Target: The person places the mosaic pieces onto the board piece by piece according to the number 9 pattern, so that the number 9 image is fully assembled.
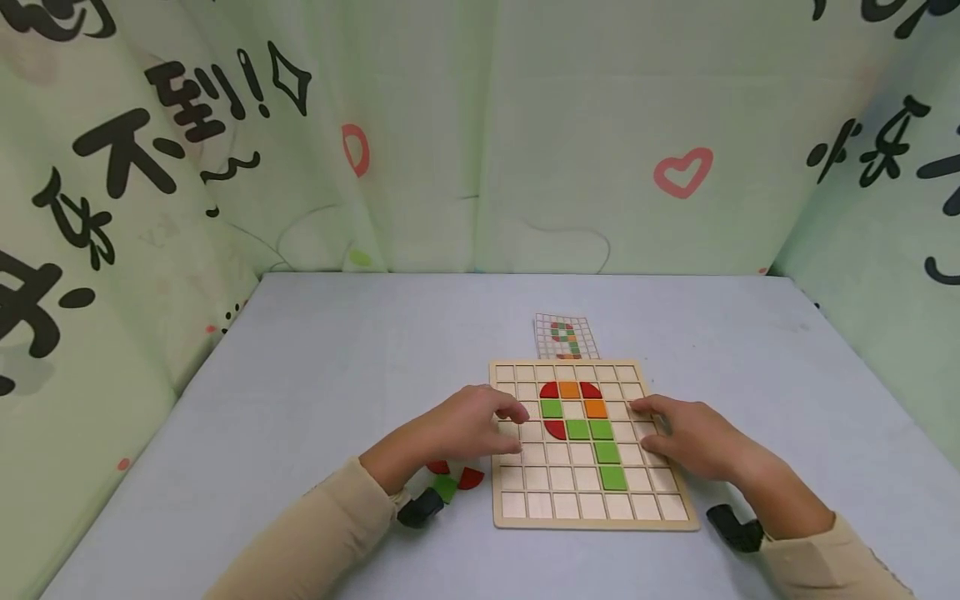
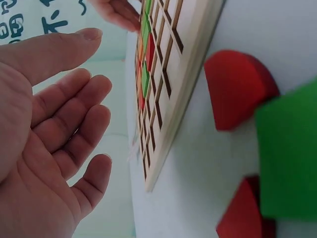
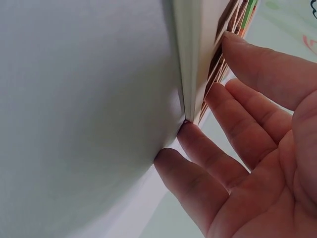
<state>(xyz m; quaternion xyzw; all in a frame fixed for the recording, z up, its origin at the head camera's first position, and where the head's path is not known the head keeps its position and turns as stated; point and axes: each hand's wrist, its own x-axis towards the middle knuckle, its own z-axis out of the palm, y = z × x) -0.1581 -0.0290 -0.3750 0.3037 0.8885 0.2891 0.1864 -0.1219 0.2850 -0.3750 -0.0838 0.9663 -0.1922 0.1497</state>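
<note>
A wooden grid board [image 1: 592,524] lies flat on the table. Red quarter-round, orange square and green square pieces [image 1: 577,429] sit in its cells, with a green column running down toward the near side. My left hand [image 1: 472,422] hovers over the board's left edge, palm hollow and fingers loosely bent; in the left wrist view nothing is between its fingers. At the right edge, my right hand [image 1: 693,433] touches the board with relaxed fingers, its thumb [image 3: 267,72] against the gridded face. Beside the board, left, lie a loose green square [image 1: 445,487] and two red quarter-round pieces [image 1: 471,477].
Behind the board a printed pattern card [image 1: 546,342] lies partly covered by the board's far edge. The white table [image 1: 337,350] reaches back to a pale green printed curtain [image 1: 570,150], which also hangs along both sides. Black wrist devices [image 1: 420,507] are worn on both wrists.
</note>
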